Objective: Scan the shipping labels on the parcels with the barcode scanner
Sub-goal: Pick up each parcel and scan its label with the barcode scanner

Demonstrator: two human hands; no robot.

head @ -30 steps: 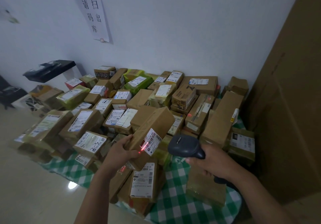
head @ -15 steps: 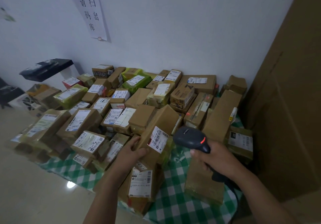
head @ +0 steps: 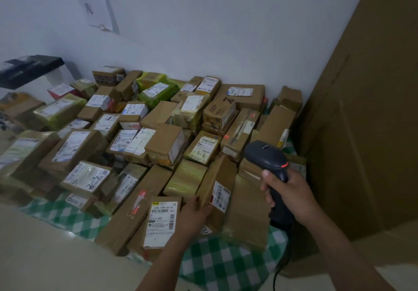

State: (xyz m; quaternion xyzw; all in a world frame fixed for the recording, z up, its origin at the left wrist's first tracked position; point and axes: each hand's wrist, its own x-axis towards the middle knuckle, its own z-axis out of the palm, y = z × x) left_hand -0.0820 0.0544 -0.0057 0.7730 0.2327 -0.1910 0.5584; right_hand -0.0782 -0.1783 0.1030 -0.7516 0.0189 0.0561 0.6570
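The barcode scanner (head: 265, 157) is held above the tabletop's front right corner, its handle wrapped in the curled fingers of the right hand (head: 288, 194). Just beside it, near the front edge, the left hand (head: 195, 214) grips a tilted brown parcel (head: 222, 172) whose shipping label (head: 220, 195) faces the scanner. More labelled parcels (head: 126, 141) cover the green-checked cloth (head: 226, 268) back to the wall (head: 226, 30).

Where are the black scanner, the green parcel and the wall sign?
Black plastic barcode scanner (head: 264, 157): head view, its domed top.
Bright green wrapped parcel (head: 156, 89): head view, its white label.
White paper wall sign (head: 93, 1): head view, middle.
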